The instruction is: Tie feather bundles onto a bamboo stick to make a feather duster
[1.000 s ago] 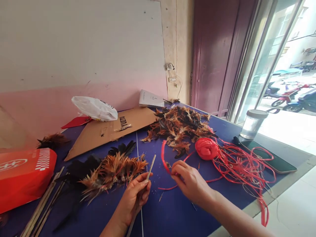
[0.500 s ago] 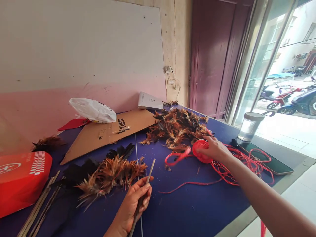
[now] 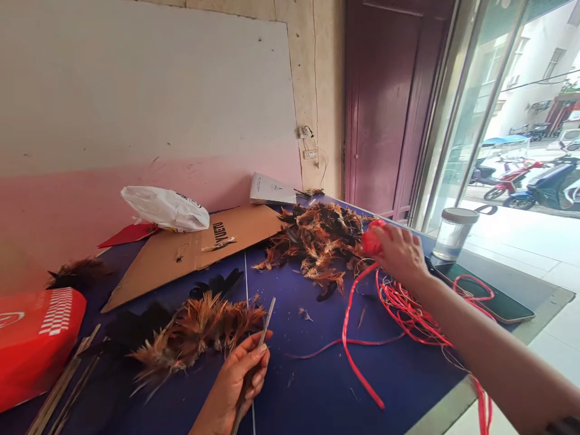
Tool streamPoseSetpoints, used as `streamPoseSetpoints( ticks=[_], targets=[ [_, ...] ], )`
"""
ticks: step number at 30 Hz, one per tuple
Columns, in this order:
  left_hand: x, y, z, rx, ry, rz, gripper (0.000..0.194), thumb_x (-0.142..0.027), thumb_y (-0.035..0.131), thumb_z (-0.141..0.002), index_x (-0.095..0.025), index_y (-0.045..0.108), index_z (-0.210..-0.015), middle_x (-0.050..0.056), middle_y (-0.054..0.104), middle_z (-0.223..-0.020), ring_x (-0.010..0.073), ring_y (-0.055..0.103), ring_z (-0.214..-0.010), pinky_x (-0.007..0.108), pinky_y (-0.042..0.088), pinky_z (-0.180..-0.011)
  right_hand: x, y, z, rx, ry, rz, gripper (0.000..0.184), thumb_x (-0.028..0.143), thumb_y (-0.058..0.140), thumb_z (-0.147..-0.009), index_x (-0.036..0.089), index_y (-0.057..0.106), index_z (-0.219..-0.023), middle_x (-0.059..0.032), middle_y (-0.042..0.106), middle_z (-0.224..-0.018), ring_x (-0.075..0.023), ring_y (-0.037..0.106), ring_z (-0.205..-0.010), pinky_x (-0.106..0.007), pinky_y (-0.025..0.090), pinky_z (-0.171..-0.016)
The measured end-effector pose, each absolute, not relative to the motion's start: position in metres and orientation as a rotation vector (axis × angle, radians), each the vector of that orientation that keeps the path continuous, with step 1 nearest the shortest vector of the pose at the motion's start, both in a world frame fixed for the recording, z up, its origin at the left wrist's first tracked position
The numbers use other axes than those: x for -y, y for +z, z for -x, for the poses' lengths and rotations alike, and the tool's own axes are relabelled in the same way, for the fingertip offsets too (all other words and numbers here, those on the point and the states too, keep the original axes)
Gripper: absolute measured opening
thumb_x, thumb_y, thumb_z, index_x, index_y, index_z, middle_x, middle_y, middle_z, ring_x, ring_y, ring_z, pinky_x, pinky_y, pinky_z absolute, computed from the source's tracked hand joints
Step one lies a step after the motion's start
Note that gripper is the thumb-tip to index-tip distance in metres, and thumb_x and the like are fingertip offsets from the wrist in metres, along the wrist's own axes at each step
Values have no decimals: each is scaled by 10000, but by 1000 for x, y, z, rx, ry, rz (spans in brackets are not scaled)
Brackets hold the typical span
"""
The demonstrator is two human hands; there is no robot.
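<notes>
My left hand (image 3: 247, 368) is closed around a thin wooden stick (image 3: 268, 317), whose tip points up and away from me. My right hand (image 3: 405, 257) reaches across the table and grips a ball of red plastic twine (image 3: 373, 238), lifted at the edge of a heap of brown feathers (image 3: 317, 241). A loose tail of the twine hangs from it onto the blue tabletop. Under my right forearm lies a tangle of the same red string (image 3: 408, 314). Left of my left hand is a row of brown feathers (image 3: 203, 329), with black feathers (image 3: 140, 332) beside it.
Several sticks (image 3: 67, 380) lie at left by a red bag (image 3: 36, 344). Behind are a flat cardboard piece (image 3: 190, 254), a white plastic bag (image 3: 165, 208) and a white box (image 3: 272, 190). At right stand a lidded jar (image 3: 454, 234) and a phone (image 3: 487, 293).
My right hand has picked up the twine ball and moved it slightly away and to the right. Its loose end has swung down toward me. The left hand still holds the stick.
</notes>
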State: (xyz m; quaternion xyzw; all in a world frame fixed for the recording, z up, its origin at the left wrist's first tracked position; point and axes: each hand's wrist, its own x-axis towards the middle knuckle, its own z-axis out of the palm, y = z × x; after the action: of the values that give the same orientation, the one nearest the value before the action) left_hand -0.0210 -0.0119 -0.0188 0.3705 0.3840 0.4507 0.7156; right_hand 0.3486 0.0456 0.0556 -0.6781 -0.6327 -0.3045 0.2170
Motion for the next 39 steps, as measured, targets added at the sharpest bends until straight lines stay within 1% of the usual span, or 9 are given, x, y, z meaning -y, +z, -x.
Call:
streamPoseSetpoints(
  ticks=[6,11,17,20,23,26,32,36,39],
  targets=[
    [8,-20,23,-877,1015,-798,319,-232,684,-653,-157,555,-934,-46,490,-549,4,291,-348,113,178,-299,-84,60,-436,1612,-1060,2024,382,259,405,-838,201,455,-1212,-148,402,-1247,-330,361,-1048,-457,314,-797],
    [4,-23,26,-897,1042,-772,330,-246,703,-636,-157,561,-921,-50,483,-543,-2,269,-343,110,161,-298,-106,30,-465,1735,-1159,2009,364,182,316,-872,197,450,-1210,-154,373,-1302,-326,273,-1164,-493,274,-857],
    [5,-22,27,-916,1038,-759,280,-216,684,-655,-168,558,-900,-53,482,-546,-2,262,-347,114,160,-304,-117,-6,-478,1975,-692,1995,393,150,475,-750,209,534,-1133,-120,397,-1322,-312,239,-1241,-510,249,-940],
    [6,-20,28,-915,1024,-770,278,-213,680,-662,-171,561,-909,-57,471,-544,1,271,-355,114,171,-310,-120,4,-478,1903,-414,1899,338,177,478,-748,204,591,-1065,-92,475,-1272,-264,344,-1205,-434,275,-979],
    [6,-19,28,-898,1006,-783,275,-214,676,-669,-175,563,-918,-56,471,-551,2,281,-361,113,179,-314,-114,22,-476,1813,-330,1893,352,183,430,-773,181,587,-1088,-90,551,-1189,-218,494,-1076,-352,388,-906],
    [6,-19,27,-888,989,-789,276,-208,674,-670,-173,562,-921,-56,473,-549,2,278,-355,113,172,-309,-95,36,-472,1707,-273,1931,358,226,419,-776,178,596,-1084,-91,629,-1055,-223,593,-900,-352,470,-770],
    [7,-19,24,-880,1001,-783,304,-205,664,-675,-167,550,-954,-53,484,-554,3,280,-352,113,183,-306,-37,44,-450,1599,30,1741,285,336,479,-746,181,659,-903,-77,676,-925,-251,606,-878,-404,458,-822],
    [9,-19,23,-869,995,-799,308,-209,669,-668,-166,555,-951,-50,488,-555,4,286,-355,113,198,-309,14,41,-405,1769,301,1674,249,346,515,-742,190,661,-869,-59,678,-874,-216,619,-795,-335,484,-743],
    [12,-16,20,-887,990,-797,305,-219,684,-652,-159,563,-926,-52,479,-539,1,285,-350,110,194,-308,49,32,-356,2081,317,1661,187,280,491,-767,212,657,-819,-39,653,-850,-177,599,-749,-296,467,-706]
  ],
)
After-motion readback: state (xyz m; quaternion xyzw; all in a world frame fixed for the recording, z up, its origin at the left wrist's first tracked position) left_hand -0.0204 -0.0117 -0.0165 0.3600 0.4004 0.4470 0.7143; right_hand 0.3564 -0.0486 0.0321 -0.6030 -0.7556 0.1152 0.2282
